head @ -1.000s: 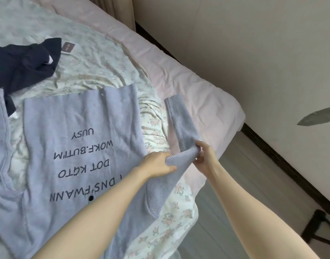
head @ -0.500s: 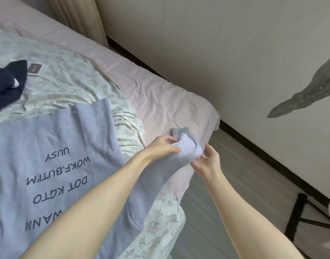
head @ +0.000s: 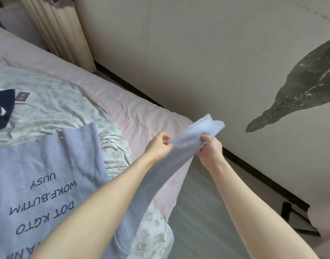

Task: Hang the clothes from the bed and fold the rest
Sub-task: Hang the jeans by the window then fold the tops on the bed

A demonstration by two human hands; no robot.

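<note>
The sleeve point(head: 190, 144) of the lavender sweater point(head: 48, 180) is pinched by the left hand point(head: 158, 145) and right hand point(head: 210, 151), lifted past the bed point(head: 141, 116) corner. Its body is cut off at left; the navy garment point(head: 1, 107) is partly cropped. Open floor point(head: 203, 217) lies below.

The lavender sweater point(head: 38, 176), spread on the bed at the left, carries dark printed lines that appear upside down from here: "UUSY", "WOKF.BUTI'M", "DOT KGTO". A nearer line is cut off and cannot be read. The small brown tag point(head: 23, 96) farther off has marks too small to read.
</note>
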